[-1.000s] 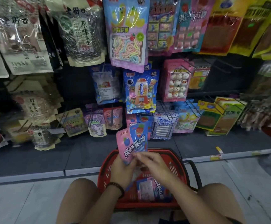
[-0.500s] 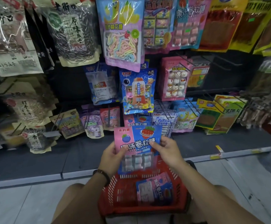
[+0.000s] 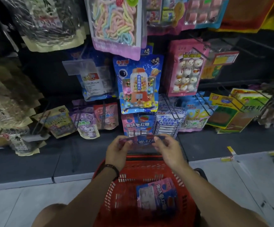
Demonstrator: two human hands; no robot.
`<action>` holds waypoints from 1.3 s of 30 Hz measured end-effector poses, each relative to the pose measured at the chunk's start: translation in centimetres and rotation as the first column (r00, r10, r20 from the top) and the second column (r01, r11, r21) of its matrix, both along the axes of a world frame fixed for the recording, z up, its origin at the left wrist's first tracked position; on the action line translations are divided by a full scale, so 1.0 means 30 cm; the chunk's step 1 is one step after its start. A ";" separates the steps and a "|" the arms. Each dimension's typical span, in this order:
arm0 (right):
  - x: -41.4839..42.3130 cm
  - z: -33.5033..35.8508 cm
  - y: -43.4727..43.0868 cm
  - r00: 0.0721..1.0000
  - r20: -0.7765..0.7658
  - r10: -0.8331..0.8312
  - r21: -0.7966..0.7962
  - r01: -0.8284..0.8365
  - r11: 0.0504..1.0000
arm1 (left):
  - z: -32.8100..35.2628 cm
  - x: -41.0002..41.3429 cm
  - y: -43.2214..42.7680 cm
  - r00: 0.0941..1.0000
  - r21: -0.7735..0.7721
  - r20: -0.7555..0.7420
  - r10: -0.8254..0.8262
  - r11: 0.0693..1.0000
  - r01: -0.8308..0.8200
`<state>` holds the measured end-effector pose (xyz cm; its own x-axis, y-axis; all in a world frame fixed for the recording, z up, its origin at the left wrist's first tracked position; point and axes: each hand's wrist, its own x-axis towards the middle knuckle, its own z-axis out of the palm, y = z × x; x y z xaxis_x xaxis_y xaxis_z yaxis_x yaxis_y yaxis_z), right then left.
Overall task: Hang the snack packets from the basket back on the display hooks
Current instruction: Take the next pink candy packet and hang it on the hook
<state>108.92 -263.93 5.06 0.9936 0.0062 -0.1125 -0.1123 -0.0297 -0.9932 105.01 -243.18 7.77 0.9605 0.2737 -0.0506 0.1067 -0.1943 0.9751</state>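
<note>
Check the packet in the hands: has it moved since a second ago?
Yes. The held packet rose from the red basket and went forward, to just under the matching hung packets; the left hand and right hand pinch it, tipped nearly flat.

Free passage over rim of red basket toward bottom hook row. Crowded there: pink-blue packet dead ahead, white-blue packets just beside on right, pink pouch near left, gumball bag overhanging above.
</note>
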 end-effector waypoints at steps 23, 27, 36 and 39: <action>0.419 -0.315 0.070 0.992 -0.086 -0.090 -0.131 0.078 0.988 | -0.327 0.413 0.042 0.987 -0.203 -0.133 0.088 0.972 -0.114; 0.460 -0.307 0.085 0.992 -0.059 -0.113 -0.205 0.099 0.974 | -0.350 0.437 0.047 0.986 -0.231 -0.140 0.090 0.965 -0.121; 0.461 -0.296 0.101 0.983 0.011 -0.185 -0.235 0.182 0.955 | -0.376 0.435 0.020 0.975 -0.346 -0.105 0.197 0.912 -0.222; 0.463 -0.292 0.110 0.980 -0.023 -0.197 -0.241 0.186 0.953 | -0.378 0.444 0.014 0.972 -0.340 -0.113 0.204 0.911 -0.231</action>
